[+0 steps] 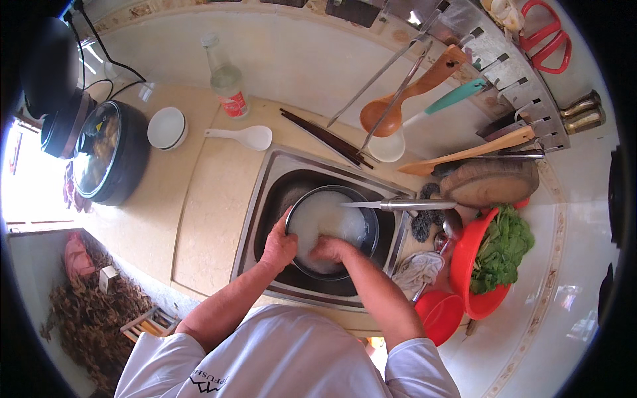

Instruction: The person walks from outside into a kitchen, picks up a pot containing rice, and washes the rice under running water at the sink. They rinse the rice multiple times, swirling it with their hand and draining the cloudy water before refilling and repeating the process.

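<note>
A round metal pot (370,229) sits in the stainless steel sink (250,234), filled with cloudy whitish water (318,214). My left hand (279,246) grips the pot's rim at its left side. Inside the pot, my right hand (329,248) dips into the water near the front; its fingertips are under the surface, so what they touch is hidden. From the metal faucet (420,204) at the right, a stream of water (359,204) runs into the pot.
Right of the sink are a crumpled cloth (419,271), a red basin (463,268) of leafy greens (502,248) and a smaller red container (439,316). Chopsticks (328,139), a white spoon (249,138) and a glass bottle (226,82) stand or lie behind. At left sits a lidded cooker (127,154).
</note>
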The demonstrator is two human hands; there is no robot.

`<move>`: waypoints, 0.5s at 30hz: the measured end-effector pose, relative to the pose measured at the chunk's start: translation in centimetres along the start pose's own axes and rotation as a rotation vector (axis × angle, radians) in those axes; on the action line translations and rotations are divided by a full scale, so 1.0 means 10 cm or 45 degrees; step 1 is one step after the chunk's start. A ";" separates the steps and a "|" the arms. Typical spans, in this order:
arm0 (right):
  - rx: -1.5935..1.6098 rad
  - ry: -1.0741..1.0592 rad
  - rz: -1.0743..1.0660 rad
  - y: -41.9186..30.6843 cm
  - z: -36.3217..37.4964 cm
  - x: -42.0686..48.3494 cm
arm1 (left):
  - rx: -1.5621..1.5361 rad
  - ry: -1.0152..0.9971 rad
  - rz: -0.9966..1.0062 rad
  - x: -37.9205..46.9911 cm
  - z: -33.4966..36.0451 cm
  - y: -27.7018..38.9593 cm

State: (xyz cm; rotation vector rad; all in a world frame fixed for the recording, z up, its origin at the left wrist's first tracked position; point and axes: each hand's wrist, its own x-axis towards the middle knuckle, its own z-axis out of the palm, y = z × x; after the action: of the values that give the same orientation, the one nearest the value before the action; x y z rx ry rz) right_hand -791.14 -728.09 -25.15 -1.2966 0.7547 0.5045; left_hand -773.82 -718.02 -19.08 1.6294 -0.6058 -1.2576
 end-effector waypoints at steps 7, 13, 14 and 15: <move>0.438 0.385 0.058 -0.74 0.10 -0.28 | -0.024 -0.052 -0.199 -0.06 0.02 0.25; -0.577 1.015 0.125 -0.54 -0.24 -0.40 | -0.034 -0.037 -0.156 -0.07 -0.03 0.16; -0.651 1.053 0.069 -0.35 -0.33 -0.32 | -0.033 -0.035 -0.111 -0.06 -0.02 0.17; -0.682 1.060 0.067 -0.22 -0.39 -0.22 | -0.034 -0.032 -0.066 -0.04 0.00 0.16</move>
State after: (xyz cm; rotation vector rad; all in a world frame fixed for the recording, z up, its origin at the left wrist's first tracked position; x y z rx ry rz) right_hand -791.88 -732.20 -22.42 -2.0301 1.4024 0.1875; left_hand -773.68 -718.31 -17.45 1.6188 -0.5631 -1.3207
